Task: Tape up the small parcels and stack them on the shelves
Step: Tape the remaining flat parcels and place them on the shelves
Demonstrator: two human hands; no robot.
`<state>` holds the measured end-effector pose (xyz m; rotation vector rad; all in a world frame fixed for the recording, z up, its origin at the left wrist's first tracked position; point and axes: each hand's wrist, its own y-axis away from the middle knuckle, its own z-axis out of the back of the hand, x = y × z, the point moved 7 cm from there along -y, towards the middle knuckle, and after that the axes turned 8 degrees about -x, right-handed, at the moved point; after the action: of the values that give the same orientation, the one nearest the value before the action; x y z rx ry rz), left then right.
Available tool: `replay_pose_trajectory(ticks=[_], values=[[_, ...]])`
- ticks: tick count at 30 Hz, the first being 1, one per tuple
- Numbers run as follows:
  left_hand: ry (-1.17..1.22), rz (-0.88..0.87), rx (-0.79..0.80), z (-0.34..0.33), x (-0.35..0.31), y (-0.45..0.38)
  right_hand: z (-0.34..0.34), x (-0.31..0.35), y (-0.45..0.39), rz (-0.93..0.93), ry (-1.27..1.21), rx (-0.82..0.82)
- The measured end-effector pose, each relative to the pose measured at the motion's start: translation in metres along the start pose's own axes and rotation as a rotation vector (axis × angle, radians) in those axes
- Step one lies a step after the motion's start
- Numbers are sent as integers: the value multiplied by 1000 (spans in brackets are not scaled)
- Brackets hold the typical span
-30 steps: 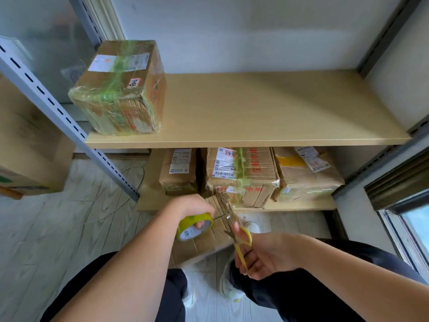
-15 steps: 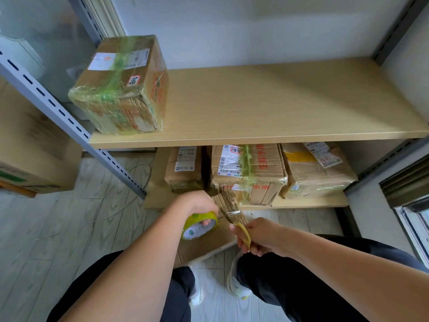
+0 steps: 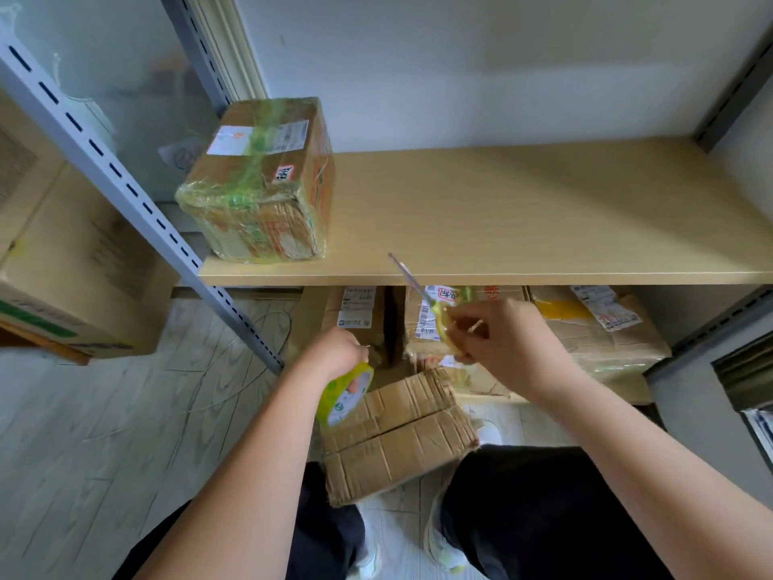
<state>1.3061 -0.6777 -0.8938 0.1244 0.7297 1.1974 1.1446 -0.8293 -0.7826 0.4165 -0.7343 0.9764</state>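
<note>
A small creased cardboard parcel (image 3: 397,433) lies across my lap, its top seam showing. My left hand (image 3: 334,353) grips a yellow-green tape roll (image 3: 345,395) at the parcel's left end. My right hand (image 3: 497,341) holds yellow-handled scissors (image 3: 422,299) raised above the parcel, blades pointing up-left toward the edge of the wooden shelf (image 3: 523,228). A taped parcel (image 3: 263,182) with green tape sits at the left end of that shelf. Three more taped parcels fill the lower shelf (image 3: 585,324).
A grey slotted shelf upright (image 3: 125,182) slants down on the left. A large cardboard box (image 3: 71,261) stands beyond it. Pale wood-look floor (image 3: 104,433) spreads to the left. A dark window frame (image 3: 744,378) sits at the right.
My right hand has lifted the scissors away from the parcel's end, up to shelf-edge height. The parcel's top is now uncovered. My left hand keeps hold of the tape roll.
</note>
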Motion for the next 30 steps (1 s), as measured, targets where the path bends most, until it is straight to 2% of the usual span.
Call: replay_pose_trajectory(ticks=[2, 4, 7, 9, 12, 13, 14, 15, 18, 19, 22, 26, 27, 30], values=[[2, -17, 20, -1, 1, 3, 37, 3, -26, 4, 10, -290], [-7, -20, 37, -2, 2, 7, 54, -2, -55, -8, 143, -451], [-2, -34, 50, -1, 5, 11, 53, -18, -94, -75, 373, -460], [-1, -42, 57, 2, 7, 12, 46, -23, -101, -109, 384, -450], [11, -49, 53, 8, 10, 12, 29, -11, -67, 46, 482, -596], [19, -49, 47, 10, 12, 11, 13, -5, -47, 110, 543, -597], [28, -44, 42, 12, 15, 11, -11, -4, -30, 146, 589, -524], [39, -37, 37, 13, 17, 11, -43, -15, -15, 103, 604, -365], [90, -17, 31, 16, 21, 13, -136, -77, 41, -275, 530, 204], [104, -22, 27, 17, 20, 15, -155, -93, 56, -342, 508, 264], [141, -54, 11, 22, 19, 16, -178, -118, 75, -293, 625, 287], [187, -84, 35, 26, 25, 17, -193, -94, 84, -181, 702, 549], [198, -83, 47, 27, 27, 17, -187, -79, 75, -237, 575, 501], [262, -65, 89, 31, 36, 22, -149, -26, 24, -248, 204, 133]])
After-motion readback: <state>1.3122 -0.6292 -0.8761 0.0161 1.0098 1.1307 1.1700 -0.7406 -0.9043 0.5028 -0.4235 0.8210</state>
